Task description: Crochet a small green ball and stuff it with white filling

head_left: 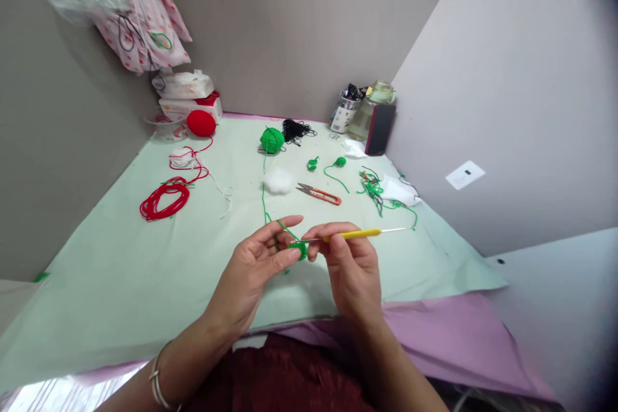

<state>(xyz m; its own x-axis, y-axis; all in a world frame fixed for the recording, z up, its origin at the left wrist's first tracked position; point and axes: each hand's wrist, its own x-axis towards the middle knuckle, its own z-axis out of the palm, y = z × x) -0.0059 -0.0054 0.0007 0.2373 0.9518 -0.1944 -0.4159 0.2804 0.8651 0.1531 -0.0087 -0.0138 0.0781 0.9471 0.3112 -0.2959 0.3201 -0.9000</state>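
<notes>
My left hand [258, 264] pinches a small green crochet piece [300, 249] between thumb and fingers, with green yarn running over the index finger. That strand [264, 199] leads back to a green yarn ball [272, 140] near the far edge of the table. My right hand [350, 264] is closed on a yellow-handled crochet hook [355, 234], whose tip sits in the green piece. Both hands hover above the pale green table cover [120, 270], close to my body.
Orange thread snips [319, 194] and a white stuffing tuft [279, 180] lie mid-table. A red yarn coil [164, 199], red ball [201, 123], black thread [295, 131], green scraps [374, 190], a pen cup [344, 112] and jar [369, 112] lie farther back. Walls close in on both sides.
</notes>
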